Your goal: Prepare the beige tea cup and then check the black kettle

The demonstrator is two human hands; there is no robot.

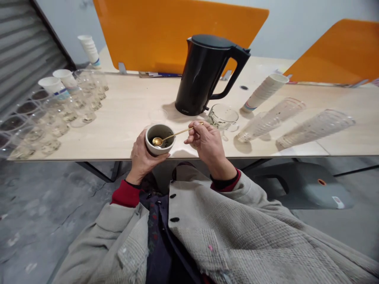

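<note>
My left hand (143,154) is wrapped round a pale cup (160,151), tilted so that its inside shows. Dark bits, like loose tea leaves, lie in the cup. Between the thumb and fingers of my right hand (205,144) is the handle of a gold spoon (174,135). The spoon's bowl is inside the cup. Just beyond my right hand stands a clear glass cup (223,114) with dark leaf bits in it. A black electric kettle (201,75) stands upright behind both hands, its lid shut.
Several clear plastic cups (63,112) with bits at the bottom crowd the table's left end, with paper cups (51,85) among them. On the right are stacked paper cups (265,92) and stacked plastic cups (316,128). Orange dividers (166,35) line the back. A grey stool (302,185) is below.
</note>
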